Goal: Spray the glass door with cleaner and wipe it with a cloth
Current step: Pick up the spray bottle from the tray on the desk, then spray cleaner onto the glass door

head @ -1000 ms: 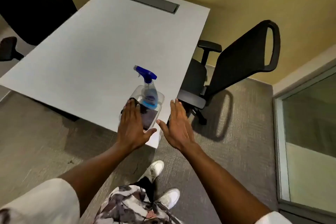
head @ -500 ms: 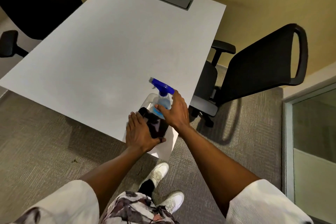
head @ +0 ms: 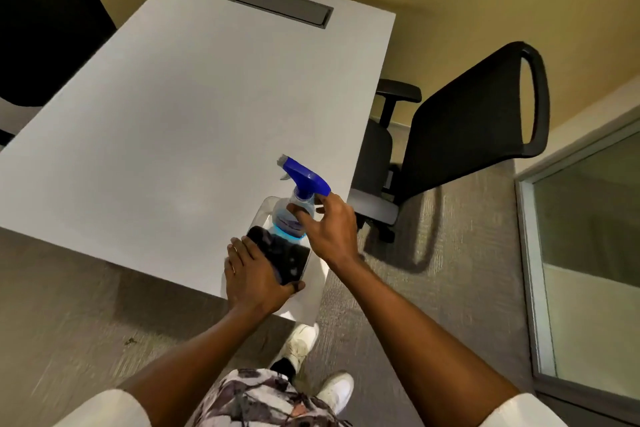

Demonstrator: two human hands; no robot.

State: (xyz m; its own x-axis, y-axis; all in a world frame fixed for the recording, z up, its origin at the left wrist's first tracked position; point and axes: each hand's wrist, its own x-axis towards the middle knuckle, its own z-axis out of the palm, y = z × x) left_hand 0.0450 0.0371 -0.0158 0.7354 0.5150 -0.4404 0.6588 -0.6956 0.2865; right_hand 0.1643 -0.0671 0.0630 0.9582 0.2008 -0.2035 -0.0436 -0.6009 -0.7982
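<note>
A spray bottle (head: 298,198) with a blue trigger head and blue liquid stands in a clear plastic tray (head: 265,210) at the near right corner of the white table (head: 194,114). My right hand (head: 329,225) is wrapped around the bottle's neck just under the trigger. A dark cloth (head: 284,255) lies in the near half of the tray. My left hand (head: 254,282) rests on the cloth and the tray's near edge, thumb curled under; a firm grip cannot be made out. The glass door (head: 588,253) is at the right edge.
A black office chair (head: 467,135) stands right of the table, close to my right arm. A grey cable hatch (head: 280,9) is set in the table's far end. A dark chair back (head: 45,21) fills the upper left. Grey carpet (head: 450,288) lies between table and door.
My right hand went from hovering beside the tray to closing around the bottle's neck. My left hand settled onto the cloth. The camera moved nearer to the table.
</note>
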